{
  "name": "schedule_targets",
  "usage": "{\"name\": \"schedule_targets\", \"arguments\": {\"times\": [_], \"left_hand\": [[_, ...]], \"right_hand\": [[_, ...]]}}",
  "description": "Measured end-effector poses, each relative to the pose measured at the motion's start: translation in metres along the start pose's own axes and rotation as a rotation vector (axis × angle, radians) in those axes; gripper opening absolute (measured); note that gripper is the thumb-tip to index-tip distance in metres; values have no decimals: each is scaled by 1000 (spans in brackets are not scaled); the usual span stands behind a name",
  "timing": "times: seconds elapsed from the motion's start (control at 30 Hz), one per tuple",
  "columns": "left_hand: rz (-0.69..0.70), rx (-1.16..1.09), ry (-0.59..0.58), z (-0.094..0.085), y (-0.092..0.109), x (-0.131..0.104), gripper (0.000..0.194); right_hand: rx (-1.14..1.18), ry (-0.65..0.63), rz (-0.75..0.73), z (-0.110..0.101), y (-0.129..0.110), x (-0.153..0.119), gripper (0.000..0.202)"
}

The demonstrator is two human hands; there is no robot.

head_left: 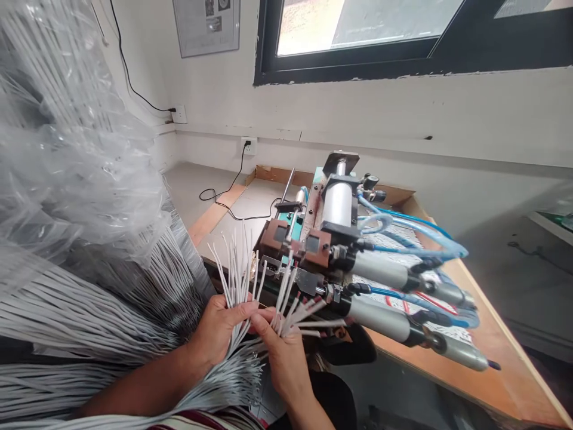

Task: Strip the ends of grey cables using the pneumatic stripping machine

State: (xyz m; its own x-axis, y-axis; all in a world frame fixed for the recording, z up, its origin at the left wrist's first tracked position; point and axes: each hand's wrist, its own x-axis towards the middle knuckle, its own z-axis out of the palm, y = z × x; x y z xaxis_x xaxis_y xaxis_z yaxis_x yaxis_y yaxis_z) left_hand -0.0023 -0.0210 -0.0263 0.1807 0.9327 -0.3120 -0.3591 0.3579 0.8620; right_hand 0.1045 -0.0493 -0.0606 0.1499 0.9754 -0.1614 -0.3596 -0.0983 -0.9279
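Note:
My left hand [219, 328] is closed around a bunch of thin grey cables [237, 280], whose ends fan upward past the thumb. Close beside it, my right hand [284, 346] grips a second cluster of cable ends [289, 292], some pointing up and some splayed to the right. The two thumbs almost meet. Just beyond the fingers stands a pneumatic machine [317, 245] with brown blocks and metal cylinders. More cut cable ends [242, 376] hang below my hands, over my lap.
Large bundles of grey cable [89, 310] fill the left side, partly wrapped in clear plastic [102, 179]. Blue air hoses [416, 236] loop behind the machine's cylinders. The wooden table edge [483, 382] runs along the right. A black cord [228, 206] crosses the tabletop to a wall socket.

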Motion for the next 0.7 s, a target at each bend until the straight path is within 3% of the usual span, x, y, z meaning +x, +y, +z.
{"name": "schedule_targets", "arguments": {"times": [0.17, 0.33, 0.57, 0.7], "left_hand": [[-27, 13, 67, 1, 7, 5, 23], [-20, -9, 75, 7, 16, 9, 24], [-17, -14, 19, 10, 18, 8, 21], [-3, 4, 2, 10, 13, 9, 17]], "right_hand": [[109, 186, -40, -2, 8, 2, 21], [245, 298, -8, -1, -5, 16, 24], [472, 281, 146, 4, -20, 29, 24], [499, 116, 202, 5, -23, 27, 24]]}}
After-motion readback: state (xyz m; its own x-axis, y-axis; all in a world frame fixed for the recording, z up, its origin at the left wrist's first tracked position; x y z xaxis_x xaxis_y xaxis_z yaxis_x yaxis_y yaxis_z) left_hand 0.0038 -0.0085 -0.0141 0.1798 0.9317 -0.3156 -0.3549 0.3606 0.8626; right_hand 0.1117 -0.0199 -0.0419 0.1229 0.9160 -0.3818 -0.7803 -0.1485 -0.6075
